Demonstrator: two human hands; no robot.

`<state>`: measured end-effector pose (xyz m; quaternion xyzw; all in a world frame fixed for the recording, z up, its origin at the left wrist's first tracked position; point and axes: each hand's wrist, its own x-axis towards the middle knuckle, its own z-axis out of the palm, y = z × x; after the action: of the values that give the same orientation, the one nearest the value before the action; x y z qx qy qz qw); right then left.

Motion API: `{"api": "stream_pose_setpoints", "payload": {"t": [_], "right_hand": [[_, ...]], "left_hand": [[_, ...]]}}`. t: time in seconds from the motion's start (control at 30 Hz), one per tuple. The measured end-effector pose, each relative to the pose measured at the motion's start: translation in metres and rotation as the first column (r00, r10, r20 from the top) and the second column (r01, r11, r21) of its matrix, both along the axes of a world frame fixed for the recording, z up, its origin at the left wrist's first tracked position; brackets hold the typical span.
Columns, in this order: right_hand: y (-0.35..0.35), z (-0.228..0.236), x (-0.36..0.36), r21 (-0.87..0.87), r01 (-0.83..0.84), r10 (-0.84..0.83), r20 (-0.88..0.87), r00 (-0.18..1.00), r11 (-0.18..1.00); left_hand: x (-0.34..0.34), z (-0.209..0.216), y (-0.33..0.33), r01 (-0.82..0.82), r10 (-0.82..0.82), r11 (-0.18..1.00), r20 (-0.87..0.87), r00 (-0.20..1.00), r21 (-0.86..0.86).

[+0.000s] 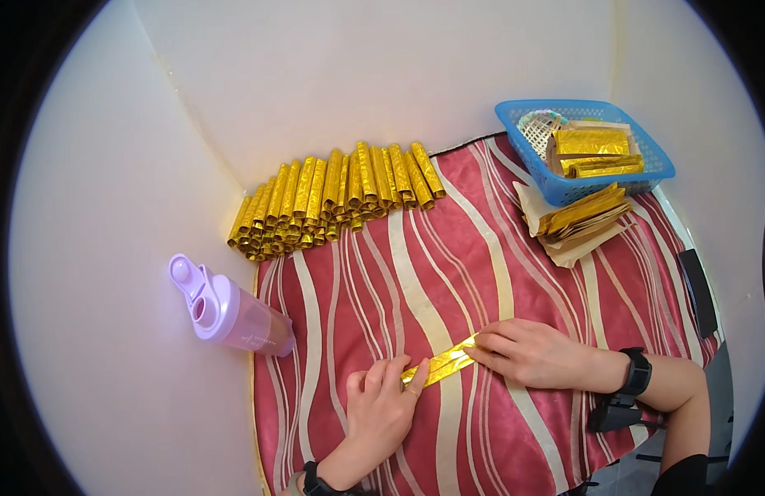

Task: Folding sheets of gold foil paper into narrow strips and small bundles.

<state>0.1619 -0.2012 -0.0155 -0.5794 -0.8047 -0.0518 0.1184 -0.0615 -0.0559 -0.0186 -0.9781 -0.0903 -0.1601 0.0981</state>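
A narrow folded strip of shiny gold foil paper (442, 364) lies slantwise on the red striped cloth, its right end higher in the picture. My left hand (381, 407) has its fingers bent around the lower left end. At the upper right end, my right hand (535, 355) pinches the strip between thumb and fingers. The undersides of both hands are hidden. Beyond them, many rolled gold foil paper tubes (333, 190) are stacked in a long heap against the wall.
A blue plastic basket (666, 169) at the far right holds folded gold paper and a small woven white basket (538, 126). Before it lies a stack of gold and brown paper sheets (577, 227). A lilac shaker bottle (234, 310) stands at left. A dark flat object (697, 293) lies at the right edge.
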Motion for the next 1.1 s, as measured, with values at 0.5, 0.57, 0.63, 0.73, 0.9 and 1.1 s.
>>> {"api": "stream_pose_setpoints", "payload": {"t": [0.5, 0.57, 0.63, 0.73, 0.9, 1.1], "right_hand": [[-0.001, -0.01, 0.003, 0.13, -0.044, 0.045, -0.002, 0.999, 0.991], [-0.004, -0.01, 0.005, 0.079, -0.033, 0.034, -0.021, 0.999, 0.996], [-0.01, -0.008, 0.009, 0.028, -0.019, 0.021, -0.05, 0.999, 0.999], [-0.017, -0.001, 0.005, -0.069, 0.018, -0.027, -0.131, 0.991, 0.997], [-0.016, 0.001, 0.007, -0.112, 0.033, -0.042, -0.078, 0.996, 0.993], [-0.004, 0.006, 0.005, 0.061, 0.033, -0.03, -0.045, 0.999, 0.998]], "left_hand": [[0.0, -0.008, 0.002, 0.052, -0.058, 0.988, 0.041, 0.997, 0.144], [-0.003, -0.007, 0.002, 0.05, -0.055, 0.987, 0.029, 0.998, 0.151], [-0.006, -0.003, 0.003, 0.046, -0.049, 0.986, 0.019, 0.999, 0.158], [-0.006, 0.002, 0.002, 0.069, -0.066, 0.985, -0.021, 0.998, 0.159], [-0.006, 0.003, 0.007, 0.092, -0.091, 0.996, 0.078, 0.993, -0.013], [-0.003, -0.004, 0.017, 0.227, -0.218, 0.973, 0.157, 0.963, -0.041]]}}
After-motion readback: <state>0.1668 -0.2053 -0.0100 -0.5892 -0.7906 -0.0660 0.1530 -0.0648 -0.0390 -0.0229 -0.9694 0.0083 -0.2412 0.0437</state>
